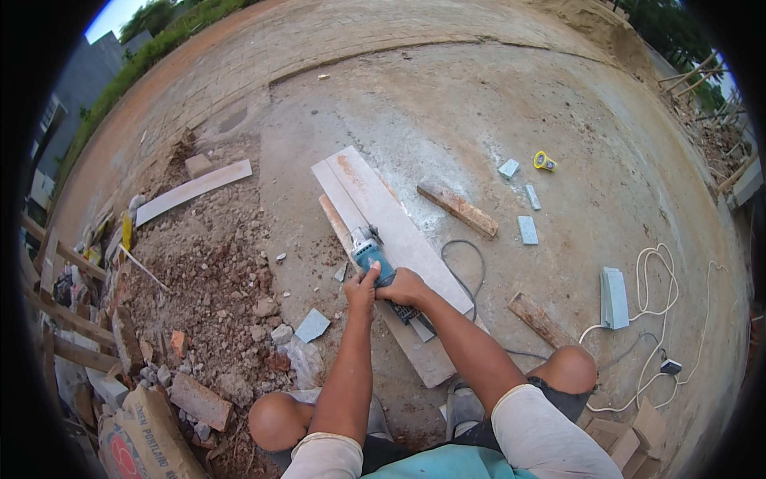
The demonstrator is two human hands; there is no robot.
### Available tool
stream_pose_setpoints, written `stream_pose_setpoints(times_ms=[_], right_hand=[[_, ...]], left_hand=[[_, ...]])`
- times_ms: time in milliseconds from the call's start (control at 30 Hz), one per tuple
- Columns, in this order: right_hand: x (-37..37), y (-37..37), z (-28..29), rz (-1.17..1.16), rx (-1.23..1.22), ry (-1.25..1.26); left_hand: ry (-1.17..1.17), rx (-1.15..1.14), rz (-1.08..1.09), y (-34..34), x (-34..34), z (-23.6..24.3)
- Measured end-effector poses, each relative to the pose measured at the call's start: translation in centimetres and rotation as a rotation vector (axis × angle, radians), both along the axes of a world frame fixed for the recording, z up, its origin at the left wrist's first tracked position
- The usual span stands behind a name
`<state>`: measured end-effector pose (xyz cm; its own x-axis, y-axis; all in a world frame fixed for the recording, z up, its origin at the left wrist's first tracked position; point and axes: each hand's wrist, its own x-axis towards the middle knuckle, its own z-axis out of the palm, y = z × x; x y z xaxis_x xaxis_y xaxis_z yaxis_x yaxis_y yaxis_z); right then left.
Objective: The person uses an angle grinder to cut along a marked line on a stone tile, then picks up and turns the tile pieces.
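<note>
A teal angle grinder (369,255) is held over a long pale board (410,254), its disc at a narrow groove running lengthwise along the board. My left hand (361,286) is closed on the grinder's body, thumb on top. Just to its right, my right hand (403,290) grips the same tool. Under the pale board lie other boards (423,355), partly hidden by it and by my arms. A dark power cord (479,275) loops on the concrete beside the board. White dust coats the ground along the board's right side.
Rubble (215,271), a pale strip (193,191) and a cement sack (140,435) lie left. To the right are two wood offcuts (457,209), several light blue tiles (527,230), a stack of tiles (613,297), a yellow tape measure (544,160), an extension cord (667,275) and cardboard (626,447).
</note>
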<state>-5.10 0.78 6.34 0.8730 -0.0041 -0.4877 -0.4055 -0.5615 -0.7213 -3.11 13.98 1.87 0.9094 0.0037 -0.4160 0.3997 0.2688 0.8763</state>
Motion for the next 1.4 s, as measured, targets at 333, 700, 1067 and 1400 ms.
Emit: stream_pose_setpoints(times_ms=[333,700,1067,1400], right_hand=[[-0.1,0.0,0.6,0.012,0.000,0.029],[-0.6,-0.1,-0.3,-0.027,-0.006,-0.011],[-1.6,-0.1,-0.8,-0.034,-0.003,-0.015],[-2.1,-0.5,-0.4,-0.025,0.002,-0.015]], left_hand=[[0.038,0.001,0.007,-0.1,-0.1,0.6],[0.002,-0.002,-0.006,-0.2,-0.5,0.1],[0.011,0.021,-0.012,-0.2,-1.3,-0.5],[0.004,0.002,-0.001,-0.6,-2.0,0.4]])
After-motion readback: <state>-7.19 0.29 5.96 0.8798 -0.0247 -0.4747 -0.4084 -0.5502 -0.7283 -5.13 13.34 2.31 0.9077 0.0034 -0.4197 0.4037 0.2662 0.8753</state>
